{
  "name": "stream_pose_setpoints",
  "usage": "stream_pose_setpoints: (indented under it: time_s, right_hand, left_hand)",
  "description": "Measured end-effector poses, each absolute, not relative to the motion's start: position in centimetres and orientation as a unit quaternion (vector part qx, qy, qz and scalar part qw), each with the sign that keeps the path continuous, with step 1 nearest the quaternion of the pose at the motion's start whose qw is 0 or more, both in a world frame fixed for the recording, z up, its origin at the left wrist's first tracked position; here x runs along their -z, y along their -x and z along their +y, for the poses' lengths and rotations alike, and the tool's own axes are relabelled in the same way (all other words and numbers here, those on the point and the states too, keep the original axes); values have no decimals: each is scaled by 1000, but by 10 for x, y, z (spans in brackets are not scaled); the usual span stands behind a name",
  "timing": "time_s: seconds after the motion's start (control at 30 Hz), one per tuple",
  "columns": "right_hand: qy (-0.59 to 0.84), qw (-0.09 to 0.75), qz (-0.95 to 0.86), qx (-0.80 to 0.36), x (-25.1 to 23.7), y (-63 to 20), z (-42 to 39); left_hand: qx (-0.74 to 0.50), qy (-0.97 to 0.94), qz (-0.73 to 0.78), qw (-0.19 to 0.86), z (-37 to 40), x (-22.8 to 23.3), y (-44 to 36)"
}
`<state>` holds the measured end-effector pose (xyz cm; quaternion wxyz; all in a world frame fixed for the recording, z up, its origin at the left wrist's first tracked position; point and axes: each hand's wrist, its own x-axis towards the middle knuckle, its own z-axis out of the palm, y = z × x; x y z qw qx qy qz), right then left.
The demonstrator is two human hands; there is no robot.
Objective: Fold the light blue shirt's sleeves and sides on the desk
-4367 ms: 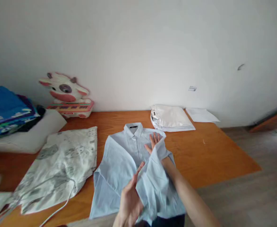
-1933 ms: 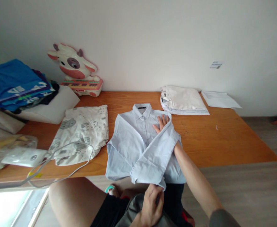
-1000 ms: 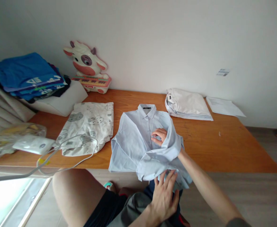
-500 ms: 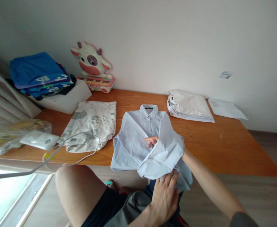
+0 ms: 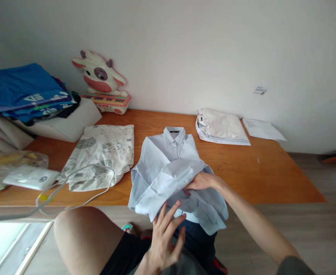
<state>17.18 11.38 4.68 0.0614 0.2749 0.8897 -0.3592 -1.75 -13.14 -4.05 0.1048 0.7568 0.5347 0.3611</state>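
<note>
Clear plastic [image 5: 16,164] wraps something yellowish [image 5: 27,156]; left fingers [image 5: 171,212] spread at the pale-blue shirt [image 5: 156,160], right fingers [image 5: 189,186] half-hidden, grip unclear.

From one head-worn camera, we look forward and down, fairly near, over our two bare hands [image 5: 164,236] and the brown wooden desk [image 5: 271,175] to the pale grey wall [image 5: 185,49] behind.

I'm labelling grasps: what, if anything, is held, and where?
The right hand is partly under a fold of the shirt; whether it grips cannot be told. The left hand, open, holds nothing.
</note>
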Motion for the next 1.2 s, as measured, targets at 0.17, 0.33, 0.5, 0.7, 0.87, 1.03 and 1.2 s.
stream_pose_setpoints:
  time_s: [0.17, 0.33, 0.5, 0.7, 0.87, 1.03, 1.2]
  right_hand:
    - [-322, 37, 896, 305, -49, -187, 99]
    - [-361, 2, 883, 300, -37, -214, 63]
    - [-470, -109, 827, 289, -5, -227, 7]
    - [-556, -183, 695, 418, 5, -244, -5]
    - [-532, -192, 654, 501, 5, -263, 3]
    - [-570, -122, 749, 315, 12, -270, 3]
    - [-534, -131, 794, 258, 3, -251, 16]
  left_hand:
    - [-297, -740, 589, 134, -111, 36, 19]
    - [-272, -721, 607, 194, -97, 54, 11]
    - [-248, -724, 619, 178, -97, 65, 12]
    - [-241, -721, 630, 159, -98, 65, 9]
    - [-251, -718, 633, 141, -99, 67, 10]
    - [-248, -717, 635, 147, -103, 70, 12]
    - [-271, -741, 591, 168, -122, 65, 15]
